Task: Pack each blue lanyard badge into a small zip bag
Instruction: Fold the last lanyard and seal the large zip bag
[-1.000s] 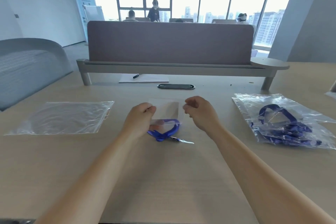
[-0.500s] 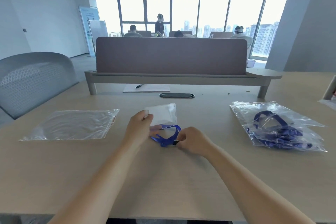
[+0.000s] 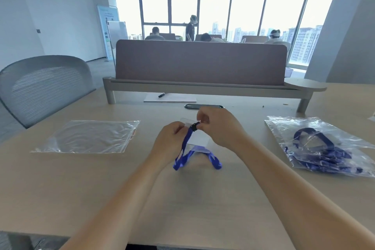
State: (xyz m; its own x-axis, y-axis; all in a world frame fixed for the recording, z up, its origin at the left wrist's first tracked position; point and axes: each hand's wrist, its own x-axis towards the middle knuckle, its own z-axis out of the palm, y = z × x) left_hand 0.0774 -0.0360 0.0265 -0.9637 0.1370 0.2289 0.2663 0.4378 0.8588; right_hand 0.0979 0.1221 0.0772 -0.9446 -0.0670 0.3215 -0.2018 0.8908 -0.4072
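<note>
A clear badge holder (image 3: 197, 138) is held upright above the table's middle. My left hand (image 3: 169, 140) pinches its left top corner. My right hand (image 3: 218, 127) grips the black clip (image 3: 195, 124) of the blue lanyard (image 3: 185, 150) at the holder's top edge. The lanyard loop hangs down and its ends rest on the table. An empty clear zip bag (image 3: 89, 137) lies flat to the left. A bigger clear bag (image 3: 322, 146) holding several blue lanyards lies to the right.
A wooden table (image 3: 182, 199) carries everything. At the back stand a desk divider (image 3: 199, 63) on a raised shelf, a notepad with a pen (image 3: 170, 97) and a dark flat case (image 3: 203, 106). A grey mesh chair (image 3: 40, 87) is at the left. People sit far behind.
My right hand picked the lanyard's clip off the table and raised it to the holder's top edge. Both hands lifted the holder upright; the lanyard now hangs from it.
</note>
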